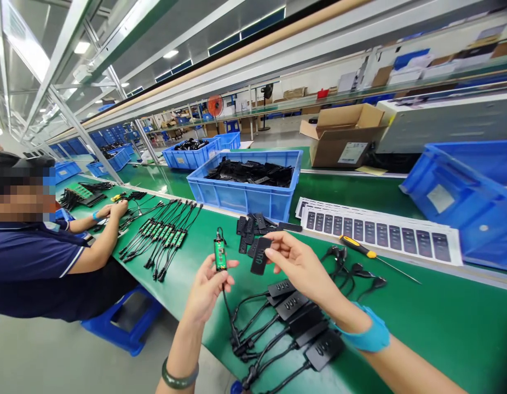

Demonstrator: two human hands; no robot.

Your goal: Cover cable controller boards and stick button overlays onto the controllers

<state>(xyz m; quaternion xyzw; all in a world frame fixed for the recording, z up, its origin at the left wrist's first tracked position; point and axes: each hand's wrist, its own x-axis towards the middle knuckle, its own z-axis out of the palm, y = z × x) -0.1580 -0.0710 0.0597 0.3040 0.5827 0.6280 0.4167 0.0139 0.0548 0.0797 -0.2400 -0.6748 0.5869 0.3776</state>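
In the head view my left hand point(208, 287) pinches a small green circuit board point(220, 255) in a black half-case, with black cables at both ends. My right hand point(297, 262) grips a flat black plastic cover point(260, 256) with slots in it, held upright just right of the board. The two parts are apart. Behind the cover lies a loose pile of similar black covers point(247, 230). Below my hands, several cased black units point(292, 304) with cables lie in a row on the green table.
A blue bin point(245, 191) of black parts stands behind the pile. Label sheets point(376, 232), a screwdriver point(360, 247) and plug cables point(352, 271) lie to the right. Wired circuit boards point(165, 232) lie left, where a co-worker point(40, 262) sits. A cardboard box point(344, 137) stands behind.
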